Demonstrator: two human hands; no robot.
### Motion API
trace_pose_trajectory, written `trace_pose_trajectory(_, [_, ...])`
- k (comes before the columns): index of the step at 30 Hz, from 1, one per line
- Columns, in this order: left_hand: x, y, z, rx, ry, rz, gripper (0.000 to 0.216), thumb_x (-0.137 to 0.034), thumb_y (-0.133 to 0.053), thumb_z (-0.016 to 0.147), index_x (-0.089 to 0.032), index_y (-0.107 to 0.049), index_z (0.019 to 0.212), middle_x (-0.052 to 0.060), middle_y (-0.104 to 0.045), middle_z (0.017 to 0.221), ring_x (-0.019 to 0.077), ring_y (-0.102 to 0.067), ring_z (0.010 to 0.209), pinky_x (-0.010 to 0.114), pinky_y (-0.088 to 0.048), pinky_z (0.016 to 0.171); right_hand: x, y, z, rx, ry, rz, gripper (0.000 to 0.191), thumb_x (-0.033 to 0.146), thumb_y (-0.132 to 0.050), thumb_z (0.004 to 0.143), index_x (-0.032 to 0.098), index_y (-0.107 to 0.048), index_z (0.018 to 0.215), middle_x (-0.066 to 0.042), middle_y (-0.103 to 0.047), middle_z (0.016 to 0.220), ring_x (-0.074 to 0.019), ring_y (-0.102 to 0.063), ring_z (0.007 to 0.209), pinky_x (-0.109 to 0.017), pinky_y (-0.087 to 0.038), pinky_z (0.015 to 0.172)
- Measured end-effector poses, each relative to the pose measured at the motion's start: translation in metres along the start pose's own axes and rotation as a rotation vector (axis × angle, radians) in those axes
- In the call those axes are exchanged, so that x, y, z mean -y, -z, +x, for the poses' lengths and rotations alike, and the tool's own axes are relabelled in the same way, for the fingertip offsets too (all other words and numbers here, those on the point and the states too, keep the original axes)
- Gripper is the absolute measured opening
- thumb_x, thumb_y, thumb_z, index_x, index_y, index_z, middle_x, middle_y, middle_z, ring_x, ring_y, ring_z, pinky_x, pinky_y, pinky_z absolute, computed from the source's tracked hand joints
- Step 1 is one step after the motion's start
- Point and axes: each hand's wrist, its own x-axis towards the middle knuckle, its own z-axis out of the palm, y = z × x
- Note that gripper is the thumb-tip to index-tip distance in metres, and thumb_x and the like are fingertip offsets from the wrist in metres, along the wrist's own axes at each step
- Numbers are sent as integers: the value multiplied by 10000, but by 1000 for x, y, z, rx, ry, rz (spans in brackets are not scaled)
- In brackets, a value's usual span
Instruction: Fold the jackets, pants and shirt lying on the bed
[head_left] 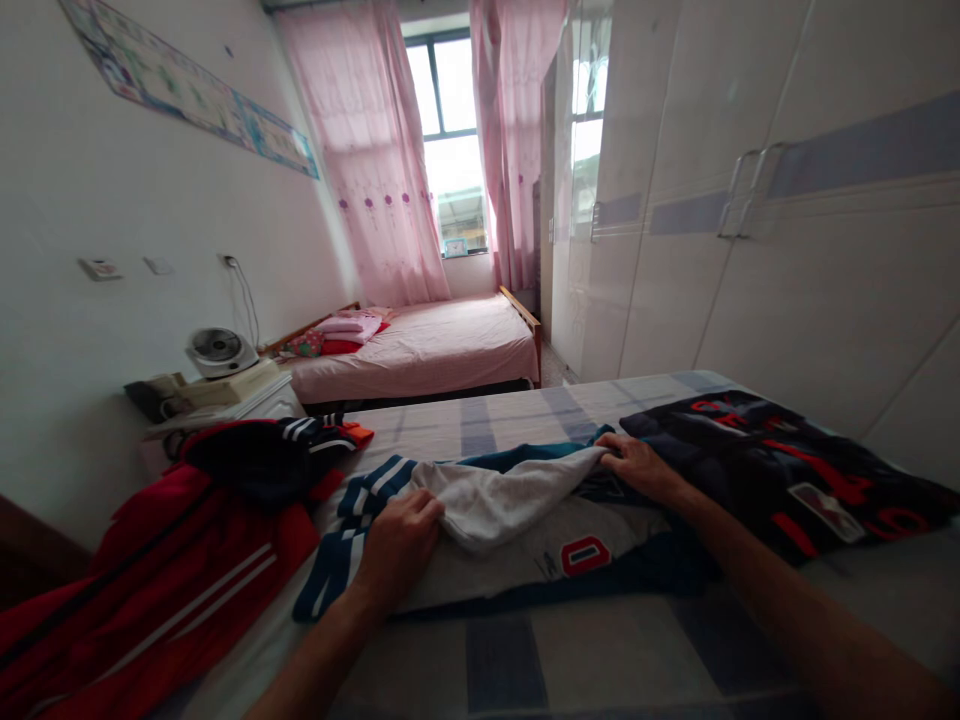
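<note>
A grey and blue sweatshirt [517, 520] with white stripes and a red "0" lies spread on the checked bed [525, 660] in front of me. My left hand [397, 545] is closed on its folded-over grey edge near the striped sleeve. My right hand [637, 465] is closed on the same garment's other end, by the teal trim. The grey inside of the fabric is turned up between both hands.
A red jacket [150, 590] with white stripes lies at the left with a dark garment [262, 455] on it. A dark printed garment [780, 470] lies at the right. Beyond stand a pink bed [442, 350], a nightstand with a small fan [217, 350], and white wardrobes [750, 200].
</note>
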Motion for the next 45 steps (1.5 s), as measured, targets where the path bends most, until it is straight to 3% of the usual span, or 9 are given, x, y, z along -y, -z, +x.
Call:
trace_pose_trajectory(5, [7,11,-6,92,-39,-196,212,-121,-425,790,-223,-597,860,19,-624,971,159,-596,870,269,-450,777,6,9,-6,135,44,42,254,254,-483,683,177,-629,877,-37,-657,876,-178,-593,808,-255,-433,708])
trace_pose_trajectory(10, [56,8,11,-81,441,-137,322,-374,-381,871,-194,-606,1016,108,-587,1163,245,-539,1099,355,-401,936,11,5,-11,87,29,78,299,448,-456,795,197,-614,833,-34,-654,827,-182,-596,761,-281,-432,694])
trace_pose_trajectory(14, [81,-1,26,-34,571,-144,364,-421,-541,763,-163,-609,1010,145,-637,1056,305,-568,1045,401,-421,892,14,-4,-11,-104,17,-6,249,409,-455,804,213,-608,801,-43,-665,833,-205,-603,820,-307,-420,750])
trace_pose_trajectory(21, [77,23,28,-42,569,-530,296,-429,-489,781,-177,-573,911,38,-645,822,189,-640,775,282,-502,682,17,3,-7,-122,47,13,304,410,-366,852,207,-588,807,-26,-657,776,-180,-602,755,-267,-415,685])
trace_pose_trajectory(25, [74,35,12,-128,814,-1051,266,-381,-566,731,-201,-529,923,-27,-595,742,131,-603,625,228,-497,513,9,6,12,-109,0,-36,316,369,-349,861,196,-599,778,-36,-667,796,-172,-610,786,-249,-405,691])
trace_pose_trajectory(28, [72,27,-1,-88,917,-1009,187,-271,-619,665,-172,-546,806,-8,-596,678,155,-602,607,240,-496,466,2,-4,24,-90,-22,-92,264,332,-411,843,193,-618,754,-49,-678,792,-181,-622,794,-254,-396,704])
trace_pose_trajectory(35, [77,8,-10,-202,903,-963,364,-268,-544,745,-179,-513,1096,93,-658,1054,189,-664,813,283,-543,586,-3,-14,26,-127,-108,-244,300,342,-376,883,193,-634,852,-89,-701,900,-208,-645,867,-270,-406,707])
trace_pose_trajectory(41, [81,-1,-9,-237,798,-718,391,-274,-584,678,-142,-591,1046,107,-677,964,277,-635,968,401,-487,865,10,-8,27,-178,-176,-395,311,373,-383,887,197,-639,906,-102,-706,846,-234,-660,816,-298,-408,660])
trace_pose_trajectory(45, [72,-8,-10,-335,693,-511,464,-335,-484,783,-140,-514,1203,118,-650,1015,251,-632,945,385,-477,860,14,-9,33,-240,-196,-458,358,380,-320,915,183,-611,980,-125,-698,852,-245,-657,834,-317,-413,685])
